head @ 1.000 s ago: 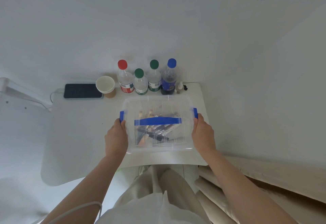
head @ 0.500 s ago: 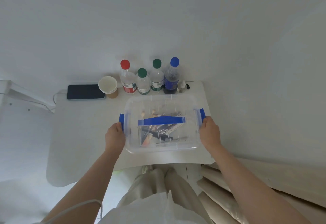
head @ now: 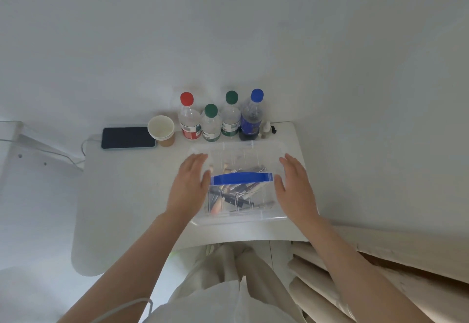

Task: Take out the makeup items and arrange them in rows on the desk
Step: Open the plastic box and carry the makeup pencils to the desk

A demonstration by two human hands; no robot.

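Both hands flat and spread, left hand (head: 189, 185) and right hand (head: 294, 186) flanking clear box (head: 241, 217), gripping nothing; lid still on, popping it could spill makeup items (head: 236, 193).

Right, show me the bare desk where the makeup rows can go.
The widest bare patch is left of the clear box, in front of the phone and paper cup, beside the left hand. The back edge is crowded with four bottles. Only thin strips remain right of the right hand and before the box.
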